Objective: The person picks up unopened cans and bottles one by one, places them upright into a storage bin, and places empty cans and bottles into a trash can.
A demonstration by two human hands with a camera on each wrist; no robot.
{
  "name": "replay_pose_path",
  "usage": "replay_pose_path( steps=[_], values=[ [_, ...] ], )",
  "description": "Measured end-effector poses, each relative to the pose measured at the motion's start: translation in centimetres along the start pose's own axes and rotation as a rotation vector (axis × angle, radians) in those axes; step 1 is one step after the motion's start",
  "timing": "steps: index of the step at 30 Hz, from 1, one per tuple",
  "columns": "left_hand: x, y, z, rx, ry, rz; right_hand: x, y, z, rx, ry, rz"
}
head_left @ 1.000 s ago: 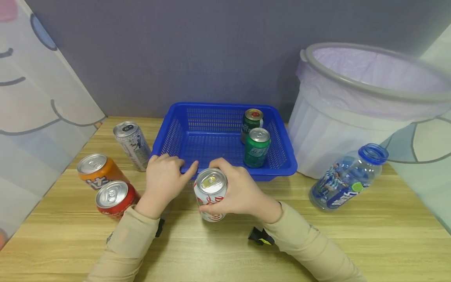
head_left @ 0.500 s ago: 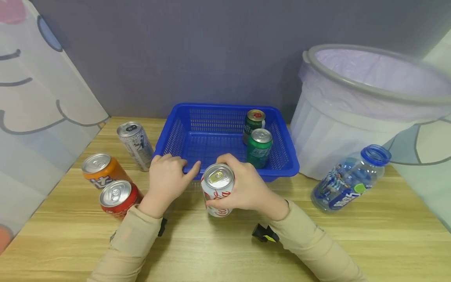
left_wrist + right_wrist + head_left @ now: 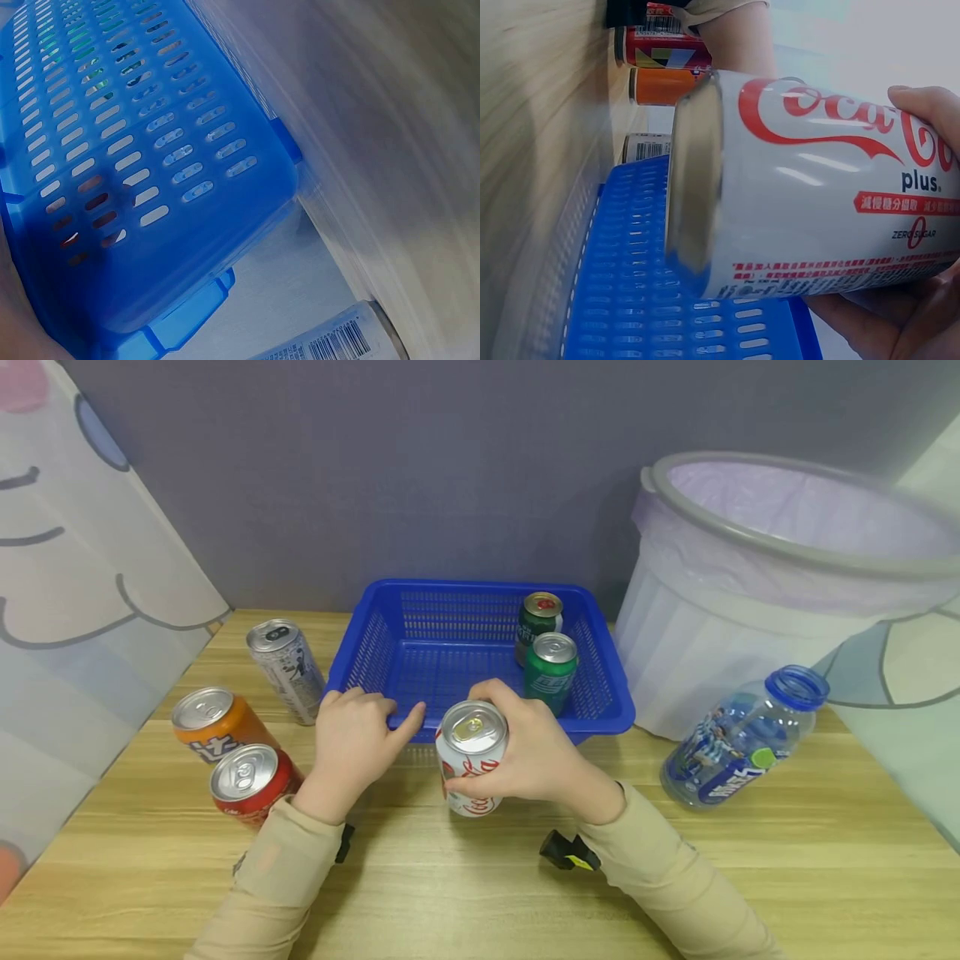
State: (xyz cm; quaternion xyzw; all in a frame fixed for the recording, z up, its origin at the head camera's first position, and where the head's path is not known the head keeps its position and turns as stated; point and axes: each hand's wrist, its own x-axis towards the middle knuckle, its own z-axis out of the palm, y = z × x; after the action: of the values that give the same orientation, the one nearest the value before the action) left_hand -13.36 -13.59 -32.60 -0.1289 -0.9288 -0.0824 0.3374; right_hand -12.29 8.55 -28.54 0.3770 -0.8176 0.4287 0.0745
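Observation:
My right hand grips a white Coca-Cola can, held upright just in front of the blue basket. In the right wrist view the can's red lettering and its base face the camera, with a gap between base and table. My left hand holds the basket's near rim at the left corner, fingers curled over it and thumb pointing right. Dark finger shapes show through the slots in the left wrist view. Inside the basket, at the right, stand a green can and a dark green can.
Left of the basket stand a tall white can, an orange can and a red can. On the right are a clear bottle with a blue label and a lined white bin. A grey wall rises behind.
My right hand has carried the white can slightly right and towards the basket's near rim. My left hand keeps its place on the rim.

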Motion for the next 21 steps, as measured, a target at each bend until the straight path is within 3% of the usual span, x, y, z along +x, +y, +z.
replay_pose_path(
  steps=[21],
  values=[
    [0.0,0.0,0.1,0.001,0.007,0.004,0.1,-0.1,-1.3,0.038,0.026,-0.001]
  ],
)
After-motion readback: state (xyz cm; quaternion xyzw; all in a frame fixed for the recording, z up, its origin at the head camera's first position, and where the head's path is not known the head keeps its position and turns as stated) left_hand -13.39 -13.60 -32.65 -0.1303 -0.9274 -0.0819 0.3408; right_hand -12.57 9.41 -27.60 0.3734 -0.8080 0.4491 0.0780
